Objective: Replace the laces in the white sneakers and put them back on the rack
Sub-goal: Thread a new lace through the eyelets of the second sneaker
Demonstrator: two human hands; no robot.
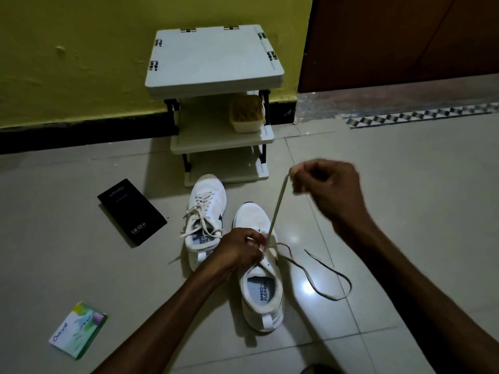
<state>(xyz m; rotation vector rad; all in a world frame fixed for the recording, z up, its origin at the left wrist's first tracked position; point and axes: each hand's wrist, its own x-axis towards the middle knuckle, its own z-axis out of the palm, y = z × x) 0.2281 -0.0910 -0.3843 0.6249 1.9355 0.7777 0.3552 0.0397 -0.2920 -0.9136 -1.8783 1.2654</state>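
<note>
On the floor (81,265) nearest the person, the near sneaker (263,292) sits heel toward the camera, mostly unlaced. The left hand (240,251) pinches the lace (276,209) at the eyelets; that hold should be firm enough that the shoe does not lift. From there the lace runs taut up to the right hand (329,190), clenched around its end. Draw steadily in line with the eyelet, keep the flat lace untwisted, and mind the slack tail (334,279) looped on the tiles. Beyond, the second sneaker (206,209) stands laced but untied, just before the rack (214,63).
</note>
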